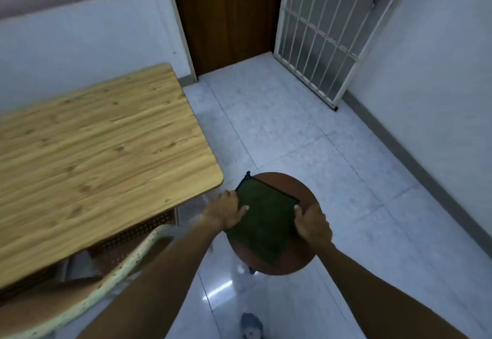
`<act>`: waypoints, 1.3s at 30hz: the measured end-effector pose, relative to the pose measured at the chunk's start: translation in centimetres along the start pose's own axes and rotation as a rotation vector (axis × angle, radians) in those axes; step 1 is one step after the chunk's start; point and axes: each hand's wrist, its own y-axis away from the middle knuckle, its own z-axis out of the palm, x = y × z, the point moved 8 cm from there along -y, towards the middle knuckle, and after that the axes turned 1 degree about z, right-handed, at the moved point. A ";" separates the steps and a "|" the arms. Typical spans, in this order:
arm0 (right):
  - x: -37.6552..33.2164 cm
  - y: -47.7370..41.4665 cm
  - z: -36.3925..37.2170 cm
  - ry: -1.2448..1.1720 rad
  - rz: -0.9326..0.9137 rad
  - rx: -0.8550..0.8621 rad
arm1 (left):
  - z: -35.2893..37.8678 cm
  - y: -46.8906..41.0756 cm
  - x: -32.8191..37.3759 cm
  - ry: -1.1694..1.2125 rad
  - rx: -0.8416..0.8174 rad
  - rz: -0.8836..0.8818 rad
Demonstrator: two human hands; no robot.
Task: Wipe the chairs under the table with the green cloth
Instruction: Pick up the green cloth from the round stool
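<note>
A round brown stool (298,258) stands on the tiled floor just right of the wooden table (93,152). A dark green cloth (263,221) lies spread flat on its seat. My left hand (223,209) grips the cloth's left edge, thumb on top. My right hand (312,225) grips its right edge. Another chair (80,293) with a speckled pale rim and a brown seat is tucked partly under the table's near side, at the lower left.
A dark wooden door (229,16) is straight ahead. Beside it, a white barred gate (330,32) leans along the right wall. Shiny tiled floor (306,125) stretches between the table and the right wall. A shoe (251,325) shows at the bottom.
</note>
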 end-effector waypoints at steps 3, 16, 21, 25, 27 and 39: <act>0.8 -0.7 1.8 -0.009 0.113 0.002 | 1.5 -1.8 -0.9 0.002 0.043 -0.072; -1.8 0.4 5.6 -0.218 0.195 0.028 | 2.3 -3.3 -0.5 0.414 0.207 -0.300; -1.4 0.7 5.7 -0.230 0.173 0.073 | 2.9 -3.0 0.8 0.352 0.175 -0.226; -1.5 1.0 4.5 -0.254 0.100 0.149 | 2.5 -2.2 2.1 0.436 0.197 -0.086; -2.4 1.3 3.6 -0.227 0.042 0.162 | 2.2 -1.4 1.8 0.584 0.225 -0.094; -11.3 10.2 -0.8 -0.130 -0.412 0.255 | -4.9 10.0 -5.5 0.992 0.632 -0.224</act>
